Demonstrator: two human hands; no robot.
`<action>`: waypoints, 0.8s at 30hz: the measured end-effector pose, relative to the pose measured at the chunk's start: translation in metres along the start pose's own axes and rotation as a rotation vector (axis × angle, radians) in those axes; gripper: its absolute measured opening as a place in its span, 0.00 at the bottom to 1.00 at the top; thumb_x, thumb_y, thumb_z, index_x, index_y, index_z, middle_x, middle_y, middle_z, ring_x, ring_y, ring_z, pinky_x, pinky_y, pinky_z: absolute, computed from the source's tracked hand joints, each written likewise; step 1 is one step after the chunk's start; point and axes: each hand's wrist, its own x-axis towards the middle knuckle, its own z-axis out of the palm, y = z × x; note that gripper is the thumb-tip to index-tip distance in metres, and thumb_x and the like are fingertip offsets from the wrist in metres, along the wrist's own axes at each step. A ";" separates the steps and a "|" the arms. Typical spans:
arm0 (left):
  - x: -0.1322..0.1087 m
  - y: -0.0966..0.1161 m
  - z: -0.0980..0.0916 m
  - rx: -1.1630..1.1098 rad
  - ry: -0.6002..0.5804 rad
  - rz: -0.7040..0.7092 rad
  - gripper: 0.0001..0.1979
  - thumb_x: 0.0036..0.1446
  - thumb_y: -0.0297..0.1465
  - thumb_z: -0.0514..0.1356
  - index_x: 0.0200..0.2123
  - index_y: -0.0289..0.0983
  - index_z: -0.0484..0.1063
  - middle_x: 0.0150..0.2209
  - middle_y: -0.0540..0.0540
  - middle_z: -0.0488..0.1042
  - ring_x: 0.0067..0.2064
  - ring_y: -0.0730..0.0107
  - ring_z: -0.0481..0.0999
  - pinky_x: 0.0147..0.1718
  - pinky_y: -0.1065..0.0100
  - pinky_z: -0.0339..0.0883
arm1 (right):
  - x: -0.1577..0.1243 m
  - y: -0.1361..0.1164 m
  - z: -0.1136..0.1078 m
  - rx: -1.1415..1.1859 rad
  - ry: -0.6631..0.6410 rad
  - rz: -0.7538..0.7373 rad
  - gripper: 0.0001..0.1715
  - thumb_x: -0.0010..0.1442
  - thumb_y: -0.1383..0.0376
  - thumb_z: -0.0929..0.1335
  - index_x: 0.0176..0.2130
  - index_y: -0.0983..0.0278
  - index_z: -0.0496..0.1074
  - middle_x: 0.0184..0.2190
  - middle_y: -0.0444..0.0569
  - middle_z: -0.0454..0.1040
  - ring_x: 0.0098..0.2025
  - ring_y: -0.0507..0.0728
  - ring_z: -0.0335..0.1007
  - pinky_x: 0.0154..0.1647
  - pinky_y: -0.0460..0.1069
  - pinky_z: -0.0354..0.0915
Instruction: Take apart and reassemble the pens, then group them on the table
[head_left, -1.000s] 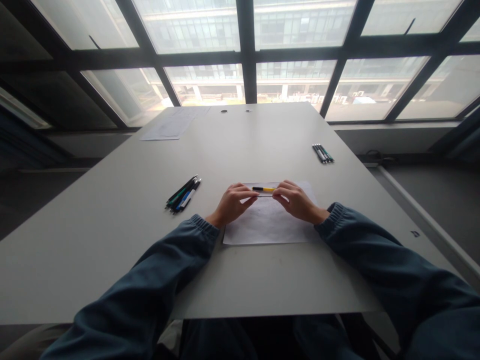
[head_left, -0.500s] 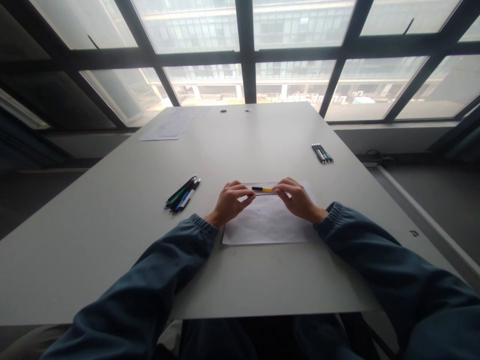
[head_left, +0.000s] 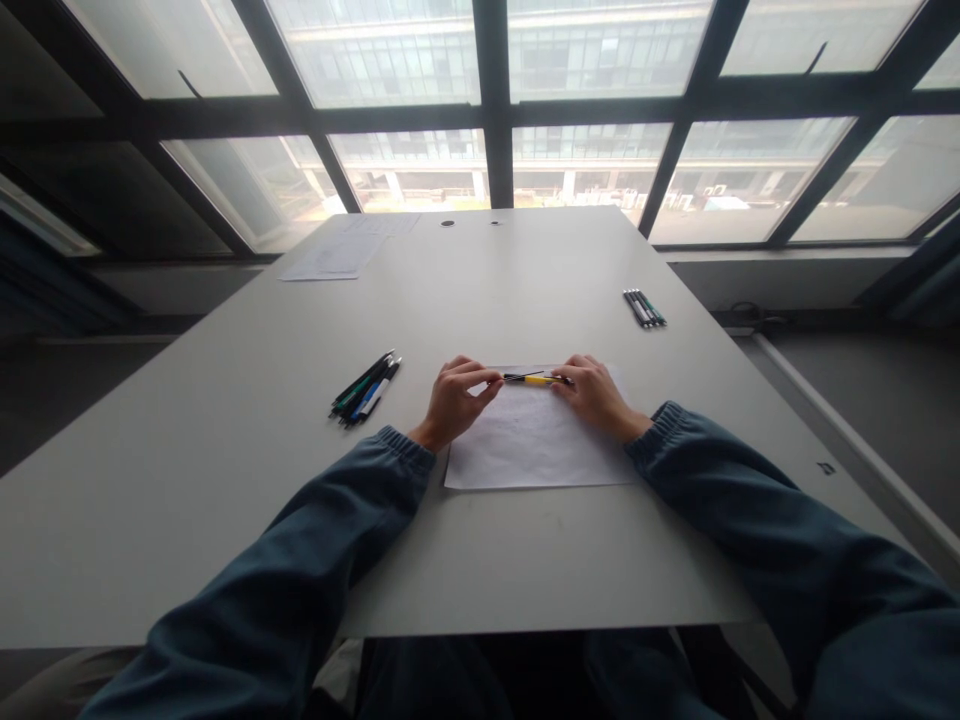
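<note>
A wide pale counter is seen beneath a wall of dark-framed windows, with office buildings beyond the glass. A sheet of paper is laid on the near middle of the counter, and above its far edge a yellow pen is held level between the two hands. Its left end is pinched by the fingers of the left hand, and its right end is gripped by the right hand, so both hands are closed on the pen, with both wrists kept low over the paper. Compared with the moment just before, the hands have been drawn slightly apart and more of the pen is exposed: a thin dark strip is now visible along the top of the yellow barrel. Whether this is a clip or an inner part cannot be told. It is judged that the pen is being worked on with both hands rather than used for writing. A loose bunch of pens lies to the left, well apart from the paper, and a tidy row of pens lies further off to the right. More papers are left at the far left corner.
</note>
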 end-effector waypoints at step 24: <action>0.002 -0.032 -0.017 0.135 0.081 -0.071 0.08 0.63 0.35 0.62 0.35 0.40 0.81 0.33 0.48 0.81 0.38 0.64 0.74 0.43 0.61 0.67 | 0.002 0.012 0.000 0.225 0.314 0.118 0.06 0.62 0.68 0.67 0.39 0.62 0.75 0.38 0.51 0.72 0.42 0.61 0.68 0.46 0.57 0.66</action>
